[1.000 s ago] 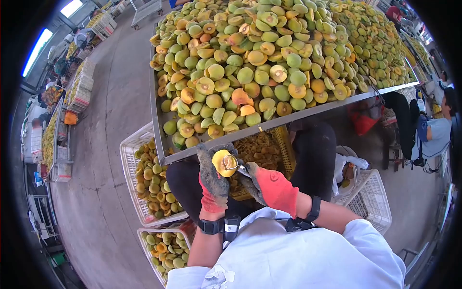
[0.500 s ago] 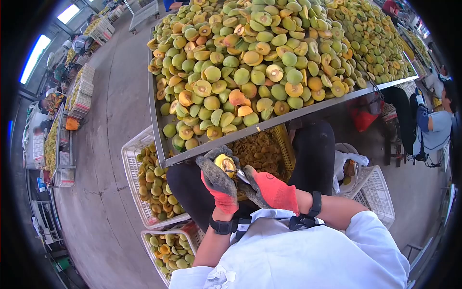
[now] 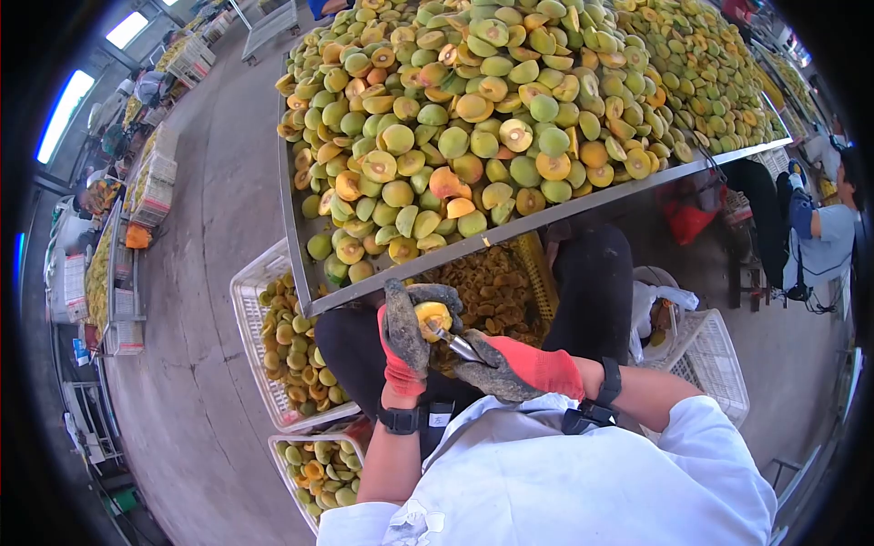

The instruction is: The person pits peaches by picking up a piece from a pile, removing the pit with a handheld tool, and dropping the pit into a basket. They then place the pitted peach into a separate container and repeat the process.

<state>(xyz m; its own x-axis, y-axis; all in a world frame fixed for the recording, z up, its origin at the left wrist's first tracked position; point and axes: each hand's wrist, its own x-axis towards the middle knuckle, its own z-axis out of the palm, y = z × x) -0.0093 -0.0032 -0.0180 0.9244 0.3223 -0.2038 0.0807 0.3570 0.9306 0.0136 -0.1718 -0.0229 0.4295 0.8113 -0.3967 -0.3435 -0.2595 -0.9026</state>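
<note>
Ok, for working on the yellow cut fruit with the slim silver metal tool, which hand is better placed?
Probably the right hand, in a red-and-grey glove: it grips the tool, whose tip is at the fruit. The left hand, gloved alike, cradles the fruit.

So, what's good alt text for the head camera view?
A person's gloved left hand holds a cut fruit while the right hand holds a metal tool to it, beside a table heaped with fruit halves. Fruit crates sit nearby.

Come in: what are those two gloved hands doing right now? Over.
Left hand: holding a yellow fruit piece. Right hand: gripping a metal tool, tip at the fruit piece. Nothing visible in the way.
</note>
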